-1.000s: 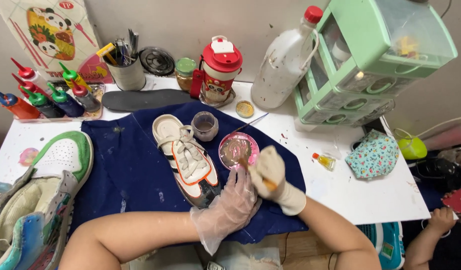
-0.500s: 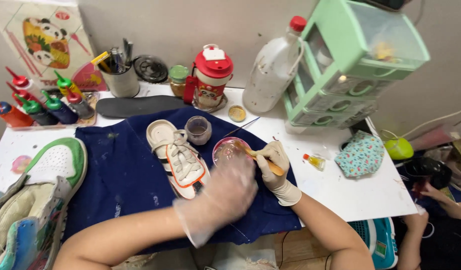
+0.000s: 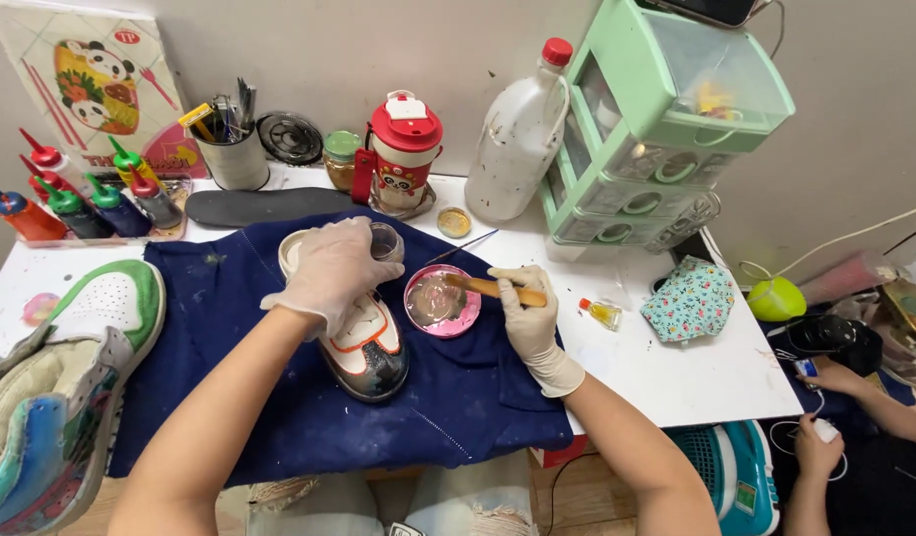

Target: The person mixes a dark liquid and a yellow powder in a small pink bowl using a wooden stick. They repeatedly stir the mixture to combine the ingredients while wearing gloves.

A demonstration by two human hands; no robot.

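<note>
On cloth (image 3: 279, 397): painted shoe (image 3: 363, 342).
Left hand (image 3: 331, 270): loose, resting on shoe.
Right hand (image 3: 525, 310): grasping brush (image 3: 493, 289) over pink dish (image 3: 441, 301).

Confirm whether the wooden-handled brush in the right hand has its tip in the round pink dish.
Yes, the wooden-handled brush held by the gloved right hand reaches with its tip into the round pink dish.

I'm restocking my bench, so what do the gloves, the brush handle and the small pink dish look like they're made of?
Gloves: thin, translucent, wrinkled film, likely latex or vinyl. Brush handle: matte tan, probably wood. Pink dish: glossy rim, likely plastic or enamelled metal; cannot tell which.
</note>
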